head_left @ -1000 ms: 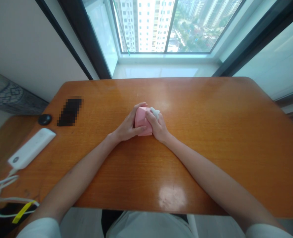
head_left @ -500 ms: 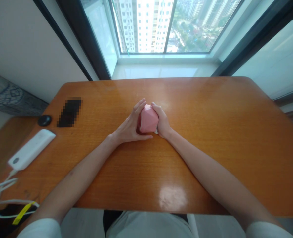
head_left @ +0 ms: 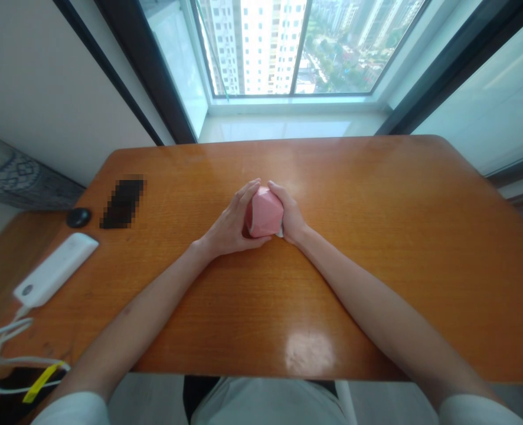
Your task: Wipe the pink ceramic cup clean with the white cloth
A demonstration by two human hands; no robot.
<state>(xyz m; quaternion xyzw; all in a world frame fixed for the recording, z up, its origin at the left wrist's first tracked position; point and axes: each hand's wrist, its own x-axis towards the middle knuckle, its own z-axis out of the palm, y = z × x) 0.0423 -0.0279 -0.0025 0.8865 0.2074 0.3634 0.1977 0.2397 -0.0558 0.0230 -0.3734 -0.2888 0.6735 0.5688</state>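
Note:
A pink faceted object (head_left: 267, 212), about fist-sized, is held between my two hands over the middle of the wooden table (head_left: 376, 236). Its exact kind does not show. My left hand (head_left: 235, 221) is curved round its left side, with the fingers at the far edge and the thumb along the near lower edge. On the other side, my right hand (head_left: 291, 213) is closed against it, thumb up at the top. A small whitish bit peeks out at its lower right, by my right palm. The underside is hidden.
At the table's left lie a white power strip (head_left: 55, 268) with white cables (head_left: 9, 348), a round black object (head_left: 78, 217) and a pixelated dark item (head_left: 123, 202). A yellow tag (head_left: 42, 382) sits at the near left corner. Beyond the far edge is a window (head_left: 306, 53).
My left thumb has moved slightly in against the lower edge of the pink object. The object stays in nearly the same place, and the view has shifted a little.

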